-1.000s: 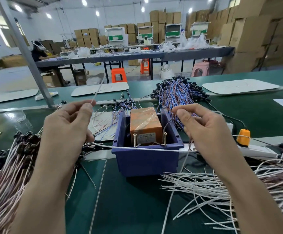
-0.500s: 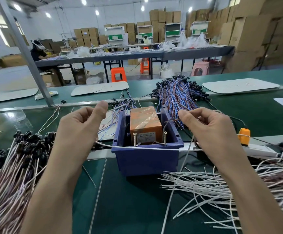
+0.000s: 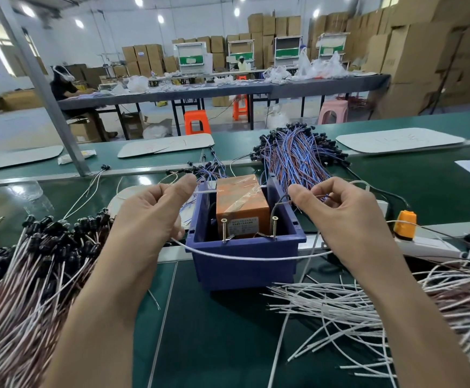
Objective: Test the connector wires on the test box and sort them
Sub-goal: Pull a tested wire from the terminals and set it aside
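Observation:
A blue bin holds the orange test box, with two upright screws at its near edge. My left hand pinches one end of a white connector wire, its tip pointing at the box's left side. My right hand pinches the wire's other end right of the bin. The wire sags in a loop across the bin's front wall. A pile of white and brown wires with black connectors lies at the left. Loose white wires lie at the right.
A bundle of blue and brown wires lies behind the bin. A power strip with an orange plug sits at the right. A slanted metal post stands at the back left. Another person sits at a far table.
Both hands have come down and inward toward the test box. The left end of the wire, earlier raised upright, now points sideways at the box. The loop hangs lower.

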`<state>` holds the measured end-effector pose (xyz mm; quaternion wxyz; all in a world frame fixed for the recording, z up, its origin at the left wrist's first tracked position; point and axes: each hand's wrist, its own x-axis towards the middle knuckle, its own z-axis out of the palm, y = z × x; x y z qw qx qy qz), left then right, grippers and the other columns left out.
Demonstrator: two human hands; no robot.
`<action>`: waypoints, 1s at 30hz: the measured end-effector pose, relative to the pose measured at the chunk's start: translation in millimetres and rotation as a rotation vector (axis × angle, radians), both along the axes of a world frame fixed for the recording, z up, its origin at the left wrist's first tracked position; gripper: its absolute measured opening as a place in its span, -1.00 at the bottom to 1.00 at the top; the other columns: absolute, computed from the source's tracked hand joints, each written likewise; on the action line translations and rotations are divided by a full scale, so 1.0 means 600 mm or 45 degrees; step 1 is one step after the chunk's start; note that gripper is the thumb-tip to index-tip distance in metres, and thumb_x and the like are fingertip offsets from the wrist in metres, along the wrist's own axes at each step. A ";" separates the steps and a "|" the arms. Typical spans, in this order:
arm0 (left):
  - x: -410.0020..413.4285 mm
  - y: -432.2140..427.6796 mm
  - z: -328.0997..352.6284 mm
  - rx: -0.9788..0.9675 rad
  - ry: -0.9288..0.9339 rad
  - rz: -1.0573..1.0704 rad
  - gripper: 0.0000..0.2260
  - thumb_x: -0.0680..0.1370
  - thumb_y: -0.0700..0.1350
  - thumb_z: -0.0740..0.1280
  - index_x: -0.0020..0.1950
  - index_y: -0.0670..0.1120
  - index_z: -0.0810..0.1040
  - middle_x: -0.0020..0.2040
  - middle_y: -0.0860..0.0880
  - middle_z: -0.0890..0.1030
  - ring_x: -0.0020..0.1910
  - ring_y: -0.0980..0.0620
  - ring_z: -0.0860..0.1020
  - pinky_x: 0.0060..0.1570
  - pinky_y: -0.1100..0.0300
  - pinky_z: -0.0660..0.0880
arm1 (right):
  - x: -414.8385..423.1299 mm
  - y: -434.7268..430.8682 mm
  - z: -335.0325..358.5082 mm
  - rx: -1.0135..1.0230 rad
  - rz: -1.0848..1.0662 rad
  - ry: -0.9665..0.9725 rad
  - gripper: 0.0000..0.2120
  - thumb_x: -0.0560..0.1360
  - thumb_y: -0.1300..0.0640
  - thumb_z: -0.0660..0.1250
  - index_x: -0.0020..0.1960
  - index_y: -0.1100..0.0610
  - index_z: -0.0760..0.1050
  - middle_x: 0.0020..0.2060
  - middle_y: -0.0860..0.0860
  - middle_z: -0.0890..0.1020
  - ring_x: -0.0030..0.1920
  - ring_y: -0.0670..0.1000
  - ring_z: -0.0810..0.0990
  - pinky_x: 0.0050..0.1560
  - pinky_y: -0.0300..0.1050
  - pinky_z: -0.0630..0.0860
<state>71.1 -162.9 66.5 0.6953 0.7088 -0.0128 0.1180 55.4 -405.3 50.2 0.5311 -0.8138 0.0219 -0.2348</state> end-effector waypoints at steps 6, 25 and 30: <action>0.008 -0.006 -0.006 -0.145 -0.011 -0.129 -0.71 0.47 -0.01 0.47 -0.26 -0.02 0.36 -0.39 -0.03 0.24 -0.54 0.07 0.25 -0.32 0.18 0.39 | 0.001 0.007 -0.001 -0.023 0.012 0.036 -0.62 0.43 -0.29 0.37 -0.23 0.02 0.49 -0.59 -0.21 0.42 -0.55 -0.17 0.34 -0.47 -0.31 0.26; 0.007 -0.009 0.006 -0.462 0.061 -0.164 -0.78 0.38 -0.03 0.45 -0.14 -0.12 0.51 -0.29 -0.03 0.68 -0.37 0.11 0.63 -0.35 0.30 0.57 | 0.003 0.008 -0.003 -0.017 -0.004 0.017 -0.68 0.50 -0.23 0.37 -0.22 0.00 0.50 -0.52 -0.28 0.48 -0.51 -0.20 0.39 -0.39 -0.26 0.28; 0.006 -0.011 0.005 -0.444 0.083 -0.178 -0.81 0.40 -0.03 0.44 -0.17 -0.14 0.55 -0.30 -0.03 0.67 -0.39 0.12 0.62 -0.36 0.31 0.56 | 0.004 0.008 -0.004 -0.018 0.003 0.018 -0.68 0.51 -0.22 0.37 -0.22 0.01 0.50 -0.52 -0.28 0.49 -0.51 -0.21 0.39 -0.39 -0.28 0.26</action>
